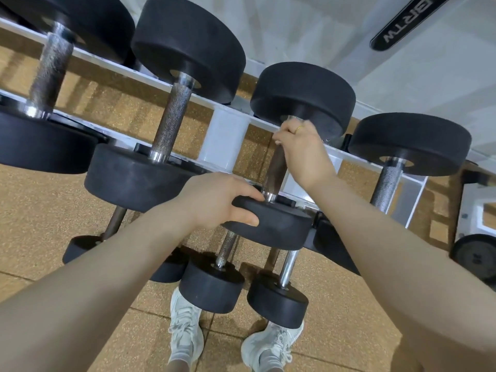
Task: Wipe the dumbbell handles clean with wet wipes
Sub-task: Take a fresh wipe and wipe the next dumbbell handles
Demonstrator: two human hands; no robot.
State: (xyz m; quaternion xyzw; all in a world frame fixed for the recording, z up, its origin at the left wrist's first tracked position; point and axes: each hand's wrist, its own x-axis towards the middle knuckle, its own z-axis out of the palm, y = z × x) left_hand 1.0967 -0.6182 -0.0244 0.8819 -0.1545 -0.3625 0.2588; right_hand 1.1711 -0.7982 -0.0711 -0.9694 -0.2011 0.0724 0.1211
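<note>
My left hand [214, 200] grips near head of dumbbell [271, 224] on white rack [225, 135]. My right hand [300, 149] curls round top of handle [276, 170]; wipe not discernible.

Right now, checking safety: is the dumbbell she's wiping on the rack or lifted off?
On the rack: the dumbbell lies across the white rails, left hand holding its near weight.

text: "BRTW", white block letters, seen upside down | on: black oblong plate [402, 21] | plate sat on: white frame part [442, 71] at upper right | dumbbell heads [188, 44]: no readable numbers or marks | shoes [185, 328]: no legible brand | other text: none legible
</note>
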